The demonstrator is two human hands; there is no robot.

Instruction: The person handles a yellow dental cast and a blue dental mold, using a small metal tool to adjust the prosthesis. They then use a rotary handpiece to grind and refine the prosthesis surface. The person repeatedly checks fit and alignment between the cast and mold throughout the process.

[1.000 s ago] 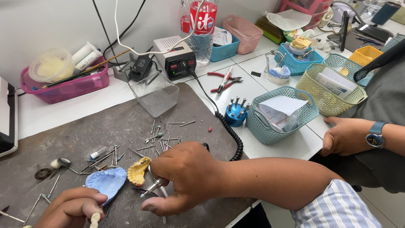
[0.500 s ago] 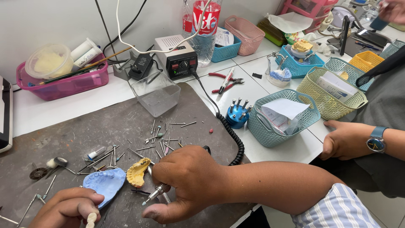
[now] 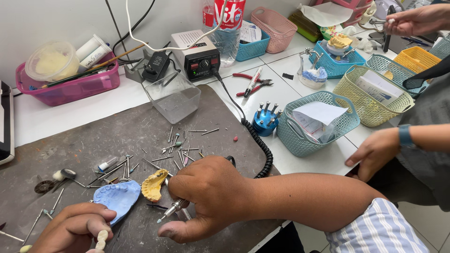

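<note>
your right hand (image 3: 211, 197) grips the handpiece (image 3: 174, 209), bur tip low over the mat (image 3: 70, 145), just beside the yellow cast (image 3: 153, 183) & blue cast (image 3: 117, 199). left hand (image 3: 70, 229) pinches a small white tooth piece (image 3: 101, 239). a slip could nick your thumb or chip a cast; the coiled cord (image 3: 262, 150) could drag loose burs (image 3: 183, 150).

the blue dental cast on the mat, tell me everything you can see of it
The blue dental cast is a pale blue, matte, plaster-like piece with a rounded arch outline and a shallow hollowed top. It lies flat on the dark grey mat, near its front edge. Its right end sits against a yellow cast; whether they touch is unclear. The left hand, holding a small whitish row of teeth, overlaps its lower edge. The right hand with the handpiece is apart from it.
</note>
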